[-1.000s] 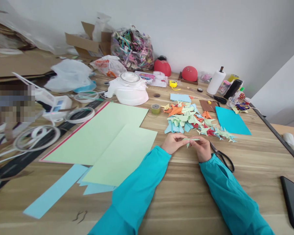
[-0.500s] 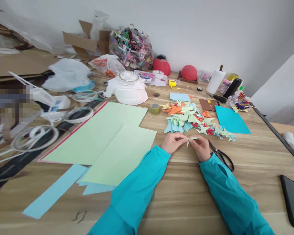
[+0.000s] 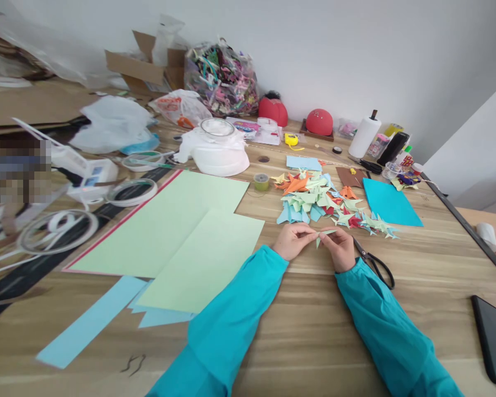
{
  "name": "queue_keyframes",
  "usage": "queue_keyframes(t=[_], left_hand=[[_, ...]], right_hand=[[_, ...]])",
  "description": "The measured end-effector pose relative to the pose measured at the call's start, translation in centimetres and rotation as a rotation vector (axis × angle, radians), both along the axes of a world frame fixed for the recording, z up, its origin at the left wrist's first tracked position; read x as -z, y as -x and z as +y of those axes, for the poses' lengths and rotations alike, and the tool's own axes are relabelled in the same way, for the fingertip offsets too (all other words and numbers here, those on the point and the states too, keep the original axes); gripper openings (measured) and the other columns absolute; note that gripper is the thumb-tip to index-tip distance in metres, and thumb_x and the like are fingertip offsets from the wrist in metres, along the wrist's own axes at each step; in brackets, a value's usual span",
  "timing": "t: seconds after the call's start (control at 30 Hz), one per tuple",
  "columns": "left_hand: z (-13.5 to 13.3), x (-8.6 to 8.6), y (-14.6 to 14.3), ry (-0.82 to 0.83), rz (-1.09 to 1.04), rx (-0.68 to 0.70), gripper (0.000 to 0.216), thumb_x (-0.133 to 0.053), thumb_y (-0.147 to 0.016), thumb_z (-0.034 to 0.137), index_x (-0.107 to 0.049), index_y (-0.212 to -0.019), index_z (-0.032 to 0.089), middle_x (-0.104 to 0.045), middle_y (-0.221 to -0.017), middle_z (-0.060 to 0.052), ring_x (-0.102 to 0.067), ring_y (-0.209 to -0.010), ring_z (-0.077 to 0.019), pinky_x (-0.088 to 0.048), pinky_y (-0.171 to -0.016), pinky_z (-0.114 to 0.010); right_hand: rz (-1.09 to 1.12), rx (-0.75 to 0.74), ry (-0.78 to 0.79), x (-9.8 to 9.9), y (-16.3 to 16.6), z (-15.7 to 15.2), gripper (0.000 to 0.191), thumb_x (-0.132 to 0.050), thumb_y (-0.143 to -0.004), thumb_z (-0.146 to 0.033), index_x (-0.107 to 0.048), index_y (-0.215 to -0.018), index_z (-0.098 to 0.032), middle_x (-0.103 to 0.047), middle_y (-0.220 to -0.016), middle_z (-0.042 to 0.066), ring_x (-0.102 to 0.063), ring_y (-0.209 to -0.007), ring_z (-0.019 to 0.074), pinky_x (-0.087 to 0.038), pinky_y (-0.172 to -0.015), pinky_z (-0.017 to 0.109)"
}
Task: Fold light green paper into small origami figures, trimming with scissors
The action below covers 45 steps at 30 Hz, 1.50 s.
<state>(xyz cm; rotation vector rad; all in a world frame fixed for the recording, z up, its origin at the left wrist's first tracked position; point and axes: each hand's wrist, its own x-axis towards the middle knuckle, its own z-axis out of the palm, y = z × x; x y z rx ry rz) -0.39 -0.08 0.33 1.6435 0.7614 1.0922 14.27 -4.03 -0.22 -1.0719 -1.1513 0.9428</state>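
Inboard of the tabletop's (image 3: 306, 331) right edge, near the folded-paper pile (image 3: 308, 199), I see left hand (image 3: 291, 241) and right hand (image 3: 339, 248) fingers pinching the pale-green piece (image 3: 327, 232). Last second: grip held, slight tilt only. Reads as fine creasing, unfinished.

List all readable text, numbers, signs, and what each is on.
None reads with certainty.
Black handwritten mark on the brown wooden table: unclear.
Red print on the small white container: too small.
Orange print on the crumpled white plastic bag: blurred.
Pink-and-purple flat packet: too small.
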Motion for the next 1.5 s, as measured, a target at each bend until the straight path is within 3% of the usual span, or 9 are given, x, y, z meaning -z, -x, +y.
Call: queue_keyframes(t=[0.13,0.47,0.9,1.3,1.5], left_hand=[[-0.02,0.05,-0.01,0.025,-0.013,-0.052,0.018,-0.065,-0.071,0.031,-0.069,-0.07,0.013,-0.062,-0.068,-0.004,-0.054,-0.066,-0.0137,-0.042,-0.062,-0.023],[0.03,0.09,-0.05,0.078,-0.034,-0.017,0.016,-0.063,-0.07,0.026,-0.069,-0.074,0.012,-0.064,-0.072,-0.005,-0.055,-0.068,-0.0137,-0.042,-0.062,-0.023],[0.25,0.47,-0.13,0.019,0.021,0.021,0.025,-0.064,-0.073,0.035,-0.073,-0.078,0.012,-0.063,-0.068,-0.005,-0.051,-0.064,-0.0128,-0.04,-0.06,-0.023],[0.31,0.19,0.01,0.091,-0.045,0.038,0.014,-0.066,-0.066,0.028,-0.071,-0.067,0.014,-0.062,-0.061,-0.002,-0.051,-0.06,-0.012,-0.039,-0.056,-0.023],[0.2,0.13,-0.01,0.219,-0.07,0.037,0.015,-0.069,-0.061,0.028,-0.069,-0.065,0.013,-0.061,-0.059,-0.001,-0.051,-0.056,-0.0103,-0.039,-0.053,-0.021]], right_hand=[[0.121,-0.043,0.004,0.31,-0.25,0.01,0.022,-0.067,-0.07,-0.028,-0.065,-0.09,-0.019,-0.065,-0.061,-0.001,-0.059,-0.057,0.0139,-0.049,-0.059,0.029],[0.064,-0.037,0.019,0.17,0.08,0.13,0.016,-0.071,-0.066,-0.03,-0.067,-0.077,-0.02,-0.065,-0.06,-0.001,-0.055,-0.052,0.0121,-0.046,-0.053,0.027],[0.047,-0.029,-0.007,-0.09,0.12,-0.06,0.014,-0.072,-0.065,-0.027,-0.068,-0.076,-0.019,-0.065,-0.059,-0.001,-0.056,-0.051,0.0115,-0.048,-0.053,0.026],[0.077,-0.038,0.018,0.13,0.11,-0.04,0.009,-0.072,-0.064,-0.026,-0.068,-0.07,-0.02,-0.065,-0.059,-0.002,-0.057,-0.052,0.0118,-0.048,-0.053,0.026],[0.044,0.0,0.032,0.19,0.02,0.07,0.013,-0.075,-0.06,-0.026,-0.066,-0.068,-0.019,-0.067,-0.06,-0.001,-0.059,-0.052,0.013,-0.049,-0.055,0.028]])
